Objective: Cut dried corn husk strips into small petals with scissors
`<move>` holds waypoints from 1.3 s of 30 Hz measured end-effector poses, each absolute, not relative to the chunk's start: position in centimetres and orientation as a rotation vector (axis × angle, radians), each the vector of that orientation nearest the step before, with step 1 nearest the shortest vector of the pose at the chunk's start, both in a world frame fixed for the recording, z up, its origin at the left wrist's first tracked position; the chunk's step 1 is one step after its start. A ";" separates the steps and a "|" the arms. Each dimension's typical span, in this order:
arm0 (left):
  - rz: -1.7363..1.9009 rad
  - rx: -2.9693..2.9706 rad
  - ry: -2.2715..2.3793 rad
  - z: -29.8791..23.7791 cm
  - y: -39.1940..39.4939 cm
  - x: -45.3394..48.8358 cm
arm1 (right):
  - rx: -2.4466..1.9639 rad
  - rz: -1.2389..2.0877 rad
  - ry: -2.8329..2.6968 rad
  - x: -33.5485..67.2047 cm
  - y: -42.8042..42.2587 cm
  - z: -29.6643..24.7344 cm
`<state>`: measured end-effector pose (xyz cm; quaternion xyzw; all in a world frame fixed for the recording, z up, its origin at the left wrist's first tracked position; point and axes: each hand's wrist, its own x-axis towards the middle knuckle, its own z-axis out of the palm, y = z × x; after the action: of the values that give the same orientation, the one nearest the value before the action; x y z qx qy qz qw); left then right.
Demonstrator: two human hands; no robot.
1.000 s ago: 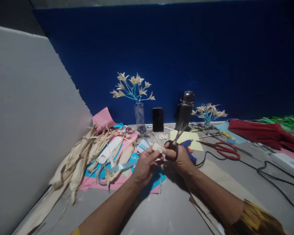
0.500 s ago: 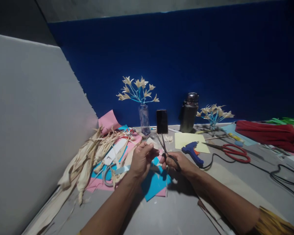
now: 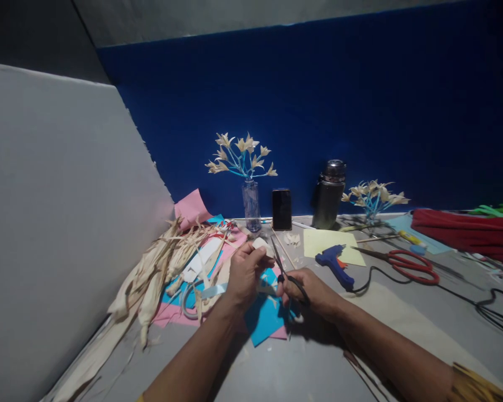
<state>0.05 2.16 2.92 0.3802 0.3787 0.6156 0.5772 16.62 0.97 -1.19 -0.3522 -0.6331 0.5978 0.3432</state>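
My left hand (image 3: 243, 273) pinches a small pale piece of husk (image 3: 260, 244) between thumb and fingers; its upper edge looks rounded. Beside it, my right hand (image 3: 305, 291) grips black-handled scissors (image 3: 277, 255), fingers in the loops and blades pointing up and away. The blades lie just right of the husk piece; whether they touch it I cannot tell. Under both hands is a blue sheet (image 3: 263, 319) over pink paper. Dried corn husks (image 3: 151, 279) are heaped left of my left hand, with a roll of tape (image 3: 188, 301) near my wrist.
A blue glue gun (image 3: 335, 265) rests by yellow paper (image 3: 318, 242), next to red-handled scissors (image 3: 414, 267) and a black cord. Behind stand a glass vase (image 3: 251, 206) of husk flowers, a phone (image 3: 281, 209), a flask (image 3: 329, 195) and more flowers (image 3: 375, 195). Red cloth (image 3: 465, 231) lies right.
The view has swung slightly left, so everything sits farther right. The scissor blades now tilt more to the left, and the husk piece shows a rounder edge. Both hands keep their holds.
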 end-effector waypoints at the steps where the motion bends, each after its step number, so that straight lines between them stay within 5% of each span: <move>1: 1.443 0.889 0.885 2.9 2.1 0.1 | -0.909 1.552 -1.647 16.6 1.0 -1.3; 23: 1.431 0.939 0.857 3.2 2.3 -0.4 | -1.033 1.590 -1.518 15.9 0.5 -0.9; 39: 1.174 0.778 0.796 1.3 1.6 1.1 | -1.025 1.262 -1.169 17.2 2.1 -0.3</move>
<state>1.07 1.60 1.30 0.3478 0.3562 0.5250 0.6903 17.22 2.06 -0.30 -0.4311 -0.4916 0.5307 0.5393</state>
